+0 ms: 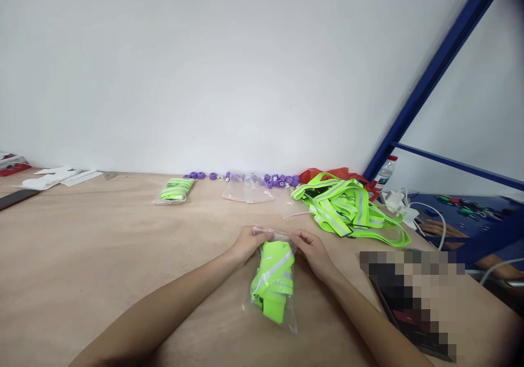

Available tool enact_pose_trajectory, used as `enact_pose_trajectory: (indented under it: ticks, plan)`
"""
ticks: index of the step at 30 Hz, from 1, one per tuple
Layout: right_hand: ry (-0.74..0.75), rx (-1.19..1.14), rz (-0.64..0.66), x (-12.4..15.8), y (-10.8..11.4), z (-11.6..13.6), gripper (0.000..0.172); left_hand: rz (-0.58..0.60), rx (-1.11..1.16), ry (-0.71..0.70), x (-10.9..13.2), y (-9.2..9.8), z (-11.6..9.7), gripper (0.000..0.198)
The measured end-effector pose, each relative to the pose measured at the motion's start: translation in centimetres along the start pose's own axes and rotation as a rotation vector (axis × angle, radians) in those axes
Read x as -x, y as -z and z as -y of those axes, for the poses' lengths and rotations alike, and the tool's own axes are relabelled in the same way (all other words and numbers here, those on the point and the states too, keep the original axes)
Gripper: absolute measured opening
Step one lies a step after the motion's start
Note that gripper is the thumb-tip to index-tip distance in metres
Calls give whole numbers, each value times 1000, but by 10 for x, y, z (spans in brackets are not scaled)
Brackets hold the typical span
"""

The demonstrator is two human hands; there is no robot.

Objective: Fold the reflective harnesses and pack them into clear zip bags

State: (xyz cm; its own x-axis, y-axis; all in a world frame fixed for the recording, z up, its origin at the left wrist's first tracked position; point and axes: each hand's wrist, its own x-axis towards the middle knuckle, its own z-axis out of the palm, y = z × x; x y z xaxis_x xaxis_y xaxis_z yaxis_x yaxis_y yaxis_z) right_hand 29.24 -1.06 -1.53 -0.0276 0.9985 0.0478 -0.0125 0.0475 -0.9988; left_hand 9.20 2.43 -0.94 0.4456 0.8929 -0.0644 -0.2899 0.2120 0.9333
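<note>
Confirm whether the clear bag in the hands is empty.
No: the clear bag, pinched at its top edge by the left hand and right hand, holds a folded neon-green reflective strap.

Left of the bagged strap [273,280], the desk [82,258] is lying open. A heap of neon reflective straps [347,206] is crowding the right, and purple rollers [282,180] are lining the far edge.

Bright, even, diffuse light washes the wall [245,72] and leaves only faint, soft shadows on the table [82,258]. The bag [273,280] shows a slight sheen. Edges curve from the wide lens, and a pixelated patch [409,285] masks the lower right.
</note>
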Motion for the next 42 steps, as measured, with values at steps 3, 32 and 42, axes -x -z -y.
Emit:
enact_pose_trajectory:
  ticks: [3, 32, 42]
  plan:
    - [-2, 41, 4, 1, 0, 3, 37, -16, -15, -8, 1, -1, 2, 41]
    - [-8, 171, 84, 3, -3, 11, 43, -58, -91, -43, 3, -4, 5, 30]
    - [-4, 148, 83, 2, 0, 7, 39, -23, -76, -20, 5, -3, 5, 41]
